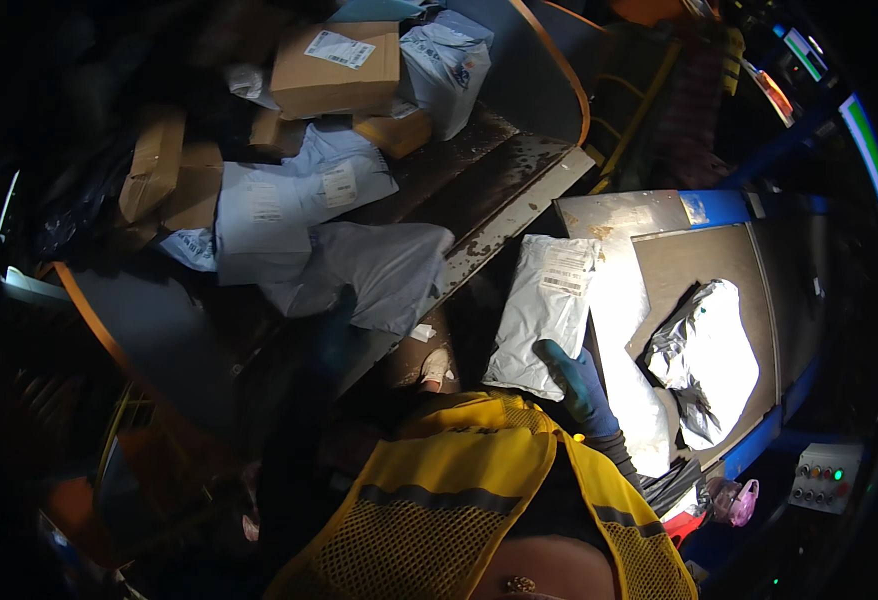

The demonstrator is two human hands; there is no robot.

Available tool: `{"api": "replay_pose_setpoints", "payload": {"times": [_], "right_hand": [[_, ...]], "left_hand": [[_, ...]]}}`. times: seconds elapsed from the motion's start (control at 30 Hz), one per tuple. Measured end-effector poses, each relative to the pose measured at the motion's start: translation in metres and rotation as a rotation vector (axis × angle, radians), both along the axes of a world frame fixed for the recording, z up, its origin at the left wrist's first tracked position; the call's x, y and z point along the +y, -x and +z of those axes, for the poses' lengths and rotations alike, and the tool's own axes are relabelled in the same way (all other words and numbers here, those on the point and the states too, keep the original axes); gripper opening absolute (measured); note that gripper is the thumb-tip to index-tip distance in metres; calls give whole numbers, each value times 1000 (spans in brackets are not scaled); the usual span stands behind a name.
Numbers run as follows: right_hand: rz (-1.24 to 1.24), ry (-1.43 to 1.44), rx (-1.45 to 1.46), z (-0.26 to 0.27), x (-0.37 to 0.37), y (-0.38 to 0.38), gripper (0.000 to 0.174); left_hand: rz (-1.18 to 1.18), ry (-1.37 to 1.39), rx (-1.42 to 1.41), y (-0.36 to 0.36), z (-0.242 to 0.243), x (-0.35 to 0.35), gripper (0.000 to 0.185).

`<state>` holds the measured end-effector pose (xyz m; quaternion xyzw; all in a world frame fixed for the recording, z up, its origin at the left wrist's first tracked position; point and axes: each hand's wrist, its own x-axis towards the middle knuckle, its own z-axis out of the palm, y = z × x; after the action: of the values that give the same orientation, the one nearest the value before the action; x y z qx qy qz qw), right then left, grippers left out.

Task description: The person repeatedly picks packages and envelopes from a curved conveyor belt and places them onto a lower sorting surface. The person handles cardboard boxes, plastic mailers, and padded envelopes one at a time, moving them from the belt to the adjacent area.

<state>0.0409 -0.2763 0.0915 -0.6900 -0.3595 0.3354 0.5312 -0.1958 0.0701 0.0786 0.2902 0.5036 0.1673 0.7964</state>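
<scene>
My right hand (pixel 578 382), in a blue glove, grips the lower edge of a white plastic mailer (pixel 533 300) bearing a printed label. The mailer is held at the near side of a metal-edged conveyor. Deep in shadow, my left hand (pixel 338 319) is at the near edge of a grey-white plastic bag (pixel 394 262); its fingers are too dark to make out. That bag lies at the lip of a worn metal chute (pixel 476 176). Just behind it lie labelled white mailers (pixel 263 214).
Cardboard boxes (pixel 338 79) and a white printed bag (pixel 446 71) are piled farther up the chute. A brightly lit plastic parcel (pixel 716 367) lies on the conveyor belt (pixel 698 259). A control box (pixel 825 480) and a pink cup (pixel 740 502) are at the lower right.
</scene>
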Motion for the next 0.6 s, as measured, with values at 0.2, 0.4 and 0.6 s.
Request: {"api": "replay_pose_setpoints", "payload": {"times": [0.2,0.4,0.6], "right_hand": [[-191,81,254,10,-5,13,46],[-261,-111,151,-5,-1,25,46],[-142,-7,-103,-6,-4,19,41]], "left_hand": [[-85,-425,-175,-7,59,0,58],[-808,-1228,510,-18,147,47,37],[-1033,-1982,273,-67,-28,31,38]]}}
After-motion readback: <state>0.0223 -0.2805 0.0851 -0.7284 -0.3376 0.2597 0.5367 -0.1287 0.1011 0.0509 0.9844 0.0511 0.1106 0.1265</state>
